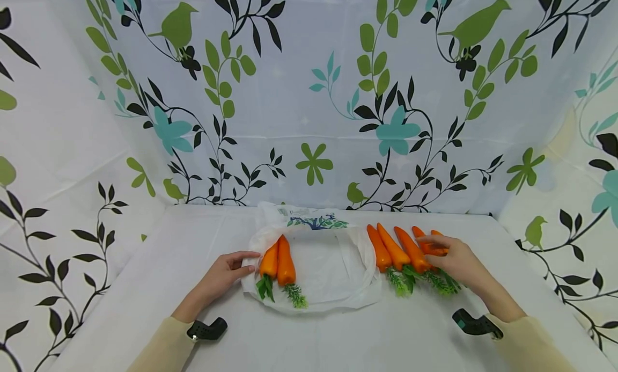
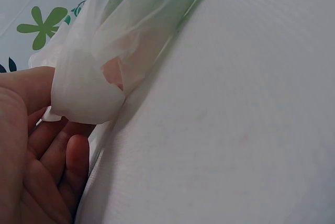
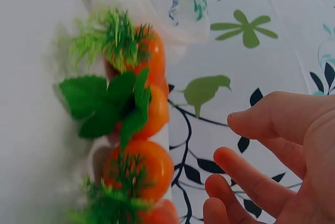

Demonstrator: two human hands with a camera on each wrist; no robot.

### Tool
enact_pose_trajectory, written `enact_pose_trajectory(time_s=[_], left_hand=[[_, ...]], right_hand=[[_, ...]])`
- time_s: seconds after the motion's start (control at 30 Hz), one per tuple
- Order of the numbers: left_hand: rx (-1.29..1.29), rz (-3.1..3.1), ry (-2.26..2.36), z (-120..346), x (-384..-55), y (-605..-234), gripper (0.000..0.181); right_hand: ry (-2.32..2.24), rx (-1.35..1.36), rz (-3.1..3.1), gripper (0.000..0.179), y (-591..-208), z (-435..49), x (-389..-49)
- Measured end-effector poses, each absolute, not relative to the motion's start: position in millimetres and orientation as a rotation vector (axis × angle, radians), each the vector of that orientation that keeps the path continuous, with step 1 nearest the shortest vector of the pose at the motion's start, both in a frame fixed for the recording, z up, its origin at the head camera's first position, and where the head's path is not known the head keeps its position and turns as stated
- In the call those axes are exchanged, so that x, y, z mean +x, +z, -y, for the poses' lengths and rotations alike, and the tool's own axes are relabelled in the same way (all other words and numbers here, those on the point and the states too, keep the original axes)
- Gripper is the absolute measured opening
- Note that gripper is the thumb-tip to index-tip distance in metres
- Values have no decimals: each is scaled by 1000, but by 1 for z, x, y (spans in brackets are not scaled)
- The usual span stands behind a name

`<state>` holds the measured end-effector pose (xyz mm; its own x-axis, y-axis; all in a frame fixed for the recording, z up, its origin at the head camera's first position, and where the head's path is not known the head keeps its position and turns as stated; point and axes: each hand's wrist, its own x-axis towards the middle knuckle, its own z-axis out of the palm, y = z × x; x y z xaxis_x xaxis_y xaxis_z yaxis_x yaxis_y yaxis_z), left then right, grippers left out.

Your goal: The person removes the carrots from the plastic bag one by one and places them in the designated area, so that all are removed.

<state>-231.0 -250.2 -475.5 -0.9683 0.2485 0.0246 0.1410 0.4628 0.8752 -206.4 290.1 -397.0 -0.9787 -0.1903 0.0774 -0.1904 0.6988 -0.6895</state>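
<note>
A white, translucent plastic bag (image 1: 333,302) lies spread on the table with its mouth toward me. My left hand (image 1: 224,275) holds its left rim, with film between thumb and fingers in the left wrist view, where the hand (image 2: 42,150) partly disappears behind the film. Two orange carrots (image 1: 286,262) with green tops lie side by side at the bag's left. Right of the bag, several more carrots (image 1: 411,248) lie in a row, tips away from me. Over the rightmost ones hovers my right hand (image 1: 456,259), its fingers (image 3: 251,174) spread and gripping nothing.
The white table (image 1: 309,345) runs back to a patterned curtain (image 1: 309,93) with leaves and birds. Similar cloth hangs at both sides. Black wrist cameras (image 1: 207,329) are strapped to both forearms.
</note>
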Motion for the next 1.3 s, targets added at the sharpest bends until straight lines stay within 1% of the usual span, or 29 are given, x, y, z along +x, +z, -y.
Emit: enact_pose_trajectory(time_s=[0.1, 0.3, 0.47, 0.7, 0.93, 1.3], left_hand=[[362, -2607, 1523, 250, -231, -476, 35], [367, -2609, 1523, 249, -231, -472, 36], [383, -2607, 1512, 250, -231, -470, 36], [370, -2615, 1484, 251, -233, -471, 37], [357, -2599, 1512, 251, -232, -473, 38], [388, -2590, 1530, 249, -229, -472, 38]], right_hand=[[1185, 341, 2889, 39, -397, -279, -207], [1146, 478, 2842, 35, -400, -254, -211], [1230, 502, 2831, 35, -401, -232, -213], [1302, 571, 2774, 30, -402, -203, -213], [1327, 753, 2747, 29, -405, -176, -219], [1411, 951, 2786, 29, -414, -139, -233]])
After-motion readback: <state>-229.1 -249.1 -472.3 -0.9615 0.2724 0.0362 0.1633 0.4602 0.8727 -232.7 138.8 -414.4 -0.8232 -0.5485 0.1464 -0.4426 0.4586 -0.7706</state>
